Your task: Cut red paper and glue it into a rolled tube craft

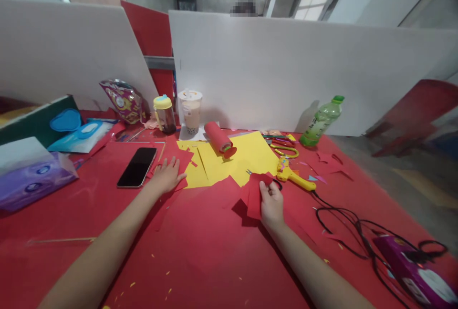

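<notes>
Red paper piece is pinched in the right hand; left hand lies flat, released.

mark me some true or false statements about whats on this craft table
1. The left hand lies flat on red paper beside the phone. True.
2. The right hand holds a yellow sheet. False: it grips a red paper piece.
3. The yellow glue gun lies to the right of the right hand. True.
4. The phone's screen is lit. False: it is dark.
5. The green bottle stands next to the phone. False: it stands far to the right, by the white partition.
</notes>
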Demonstrator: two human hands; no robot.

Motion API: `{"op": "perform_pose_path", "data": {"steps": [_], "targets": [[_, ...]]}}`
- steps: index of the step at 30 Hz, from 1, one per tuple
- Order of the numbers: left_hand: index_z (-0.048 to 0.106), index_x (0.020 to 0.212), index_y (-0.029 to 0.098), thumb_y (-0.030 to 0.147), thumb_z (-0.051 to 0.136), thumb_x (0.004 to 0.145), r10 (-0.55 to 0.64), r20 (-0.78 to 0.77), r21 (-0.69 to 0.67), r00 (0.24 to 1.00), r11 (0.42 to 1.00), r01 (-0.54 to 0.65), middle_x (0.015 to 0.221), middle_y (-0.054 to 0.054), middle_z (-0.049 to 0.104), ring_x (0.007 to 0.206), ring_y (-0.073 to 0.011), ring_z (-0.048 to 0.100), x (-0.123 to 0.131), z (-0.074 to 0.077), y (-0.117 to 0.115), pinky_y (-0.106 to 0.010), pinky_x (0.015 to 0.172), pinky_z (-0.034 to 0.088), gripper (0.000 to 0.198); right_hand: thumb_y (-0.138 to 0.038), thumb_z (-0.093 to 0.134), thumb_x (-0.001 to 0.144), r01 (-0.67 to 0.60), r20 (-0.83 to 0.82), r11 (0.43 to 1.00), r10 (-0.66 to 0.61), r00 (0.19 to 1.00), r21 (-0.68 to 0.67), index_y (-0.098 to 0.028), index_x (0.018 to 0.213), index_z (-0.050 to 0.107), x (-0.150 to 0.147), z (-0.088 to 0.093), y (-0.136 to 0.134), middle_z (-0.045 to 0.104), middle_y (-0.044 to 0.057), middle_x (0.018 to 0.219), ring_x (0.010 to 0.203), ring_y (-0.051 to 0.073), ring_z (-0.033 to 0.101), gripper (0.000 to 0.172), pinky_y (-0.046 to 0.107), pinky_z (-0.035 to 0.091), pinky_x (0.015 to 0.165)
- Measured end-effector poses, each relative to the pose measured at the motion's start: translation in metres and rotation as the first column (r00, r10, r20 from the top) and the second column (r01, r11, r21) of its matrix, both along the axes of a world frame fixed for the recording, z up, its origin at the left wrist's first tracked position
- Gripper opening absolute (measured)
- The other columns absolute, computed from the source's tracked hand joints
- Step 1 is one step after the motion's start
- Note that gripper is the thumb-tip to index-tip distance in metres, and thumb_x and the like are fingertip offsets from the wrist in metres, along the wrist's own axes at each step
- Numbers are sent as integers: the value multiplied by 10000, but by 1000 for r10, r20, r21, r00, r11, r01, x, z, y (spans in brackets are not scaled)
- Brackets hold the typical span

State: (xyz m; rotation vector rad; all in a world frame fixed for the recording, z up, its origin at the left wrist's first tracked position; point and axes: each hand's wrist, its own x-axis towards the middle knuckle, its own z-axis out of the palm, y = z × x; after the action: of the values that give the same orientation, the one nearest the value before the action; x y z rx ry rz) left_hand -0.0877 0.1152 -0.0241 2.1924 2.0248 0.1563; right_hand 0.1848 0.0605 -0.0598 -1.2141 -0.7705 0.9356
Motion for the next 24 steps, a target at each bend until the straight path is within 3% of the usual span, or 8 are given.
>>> {"op": "perform_pose_path", "data": {"steps": [2, 4, 7, 10, 12, 16, 20, 24], "targets": [[414, 1239, 48, 391, 417, 798, 41, 7, -11, 999, 999, -41, 1363, -240, 310, 1256, -429, 214, 6, -11, 0, -591, 954, 221, 559, -431, 630, 603, 2, 38, 1000, -2, 999, 1, -204, 574, 428, -1, -2, -1, 422, -79, 470, 435, 89, 391, 306, 229, 336, 446], [351, 1283, 52, 389, 384, 815, 43, 45, 14, 998, 999, -44, 1404, -223, 227, 1276, -433, 132, 15, -11, 2, -597, 971, 164, 578, -437, 630, 610, -6, 78, 1000, 6, 997, -2, -205, 551, 401, -2, -4, -2, 377, -84, 466, 432, 82, 352, 331, 225, 310, 436], [309, 1306, 80, 326, 419, 804, -13, 148, 63, 989, 998, 4, 1414, -208, 201, 1288, -393, 146, 33, 2, 10, -541, 997, 184, 570, -438, 629, 614, -32, 132, 999, 32, 991, -7, -207, 540, 388, -5, -4, -3, 335, -88, 463, 432, 81, 314, 342, 223, 276, 427], [357, 1280, 164, 271, 473, 780, -93, 245, 92, 965, 993, 72, 1396, -134, 262, 1295, -281, 207, 56, 18, 29, -403, 1031, 222, 525, -415, 642, 597, -50, 176, 999, 50, 983, -8, -212, 503, 349, -7, 0, -4, 301, -90, 457, 434, 80, 279, 369, 226, 254, 428], [417, 1235, 202, 235, 508, 758, -96, 314, 103, 944, 992, 67, 1383, -107, 271, 1290, -272, 219, 71, 26, 45, -392, 1031, 232, 487, -407, 643, 588, -62, 198, 998, 62, 978, -10, -216, 486, 337, -8, 3, -4, 297, -88, 451, 437, 82, 269, 375, 231, 252, 431], [498, 1146, 200, 240, 507, 790, -14, 471, 66, 882, 998, -19, 1294, -113, 368, 1233, -258, 328, 96, 33, 77, -362, 990, 313, 358, -402, 629, 587, -96, 219, 995, 97, 971, -15, -221, 481, 338, -9, 7, -5, 289, -86, 442, 434, 85, 262, 359, 235, 257, 424], [493, 1112, 151, 286, 493, 835, 168, 596, -83, 785, 985, -149, 1123, -88, 524, 954, -204, 546, 113, 31, 100, -403, 790, 468, 308, -396, 599, 607, -124, 221, 992, 124, 967, -10, -222, 497, 339, -10, 5, -6, 288, -86, 453, 428, 82, 258, 331, 231, 265, 415], [493, 1107, 149, 285, 491, 838, 301, 682, -202, 667, 954, -224, 1106, -82, 534, 927, -194, 555, 119, 29, 111, -397, 769, 478, 302, -386, 594, 602, -139, 223, 990, 137, 965, -5, -219, 496, 353, -11, 4, -6, 301, -84, 452, 430, 84, 268, 312, 228, 272, 415]]}}
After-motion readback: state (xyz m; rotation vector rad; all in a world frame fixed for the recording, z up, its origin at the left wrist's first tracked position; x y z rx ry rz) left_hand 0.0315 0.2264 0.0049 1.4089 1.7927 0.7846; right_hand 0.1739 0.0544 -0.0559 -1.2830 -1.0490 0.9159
